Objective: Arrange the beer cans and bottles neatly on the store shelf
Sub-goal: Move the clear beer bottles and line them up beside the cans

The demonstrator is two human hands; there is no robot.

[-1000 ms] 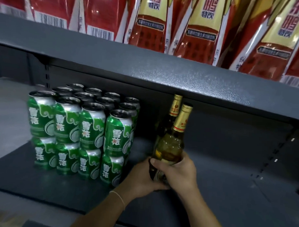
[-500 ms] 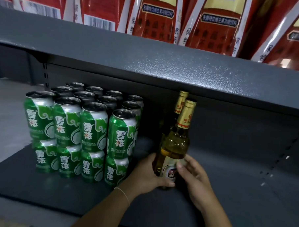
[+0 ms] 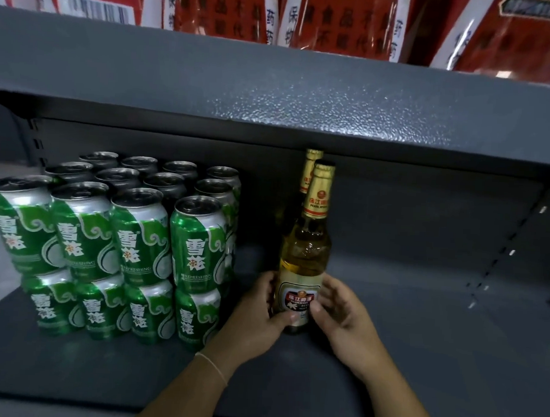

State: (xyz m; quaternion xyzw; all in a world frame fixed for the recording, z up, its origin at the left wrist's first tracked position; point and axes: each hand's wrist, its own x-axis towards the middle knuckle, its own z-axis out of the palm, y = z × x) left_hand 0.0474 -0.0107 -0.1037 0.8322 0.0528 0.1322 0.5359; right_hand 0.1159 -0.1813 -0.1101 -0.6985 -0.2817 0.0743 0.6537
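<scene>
Since the earlier frames our right hand (image 3: 341, 309) has let go of the front bottle (image 3: 302, 266) and opened, and the label has turned to face us.

In the head view, our only one, the front bottle stands upright on the lower shelf (image 3: 420, 325), right of the cans (image 3: 114, 242) with a gap between, and directly in front of a second bottle (image 3: 310, 172) of which only the neck shows. Our left hand (image 3: 259, 311) grips its base, thumb across the lower label. The right hand's fingers are spread loosely beside the label; whether the fingertips touch the glass we cannot tell, as the picture is soft there.

To finish well, we judge we should steady the base, square the label to the front, line the bottle up with the one behind, then release gently so it does not rock.

The bottle is clear glass holding pale amber beer, smooth and likely slippery, with gold foil on a narrow neck. The cans are glossy green-and-silver metal cylinders, stacked two high in tight rows. The shelf is grey painted metal with a pebbled finish. Above, red packs (image 3: 338, 18) gleam in plastic wrap.
</scene>
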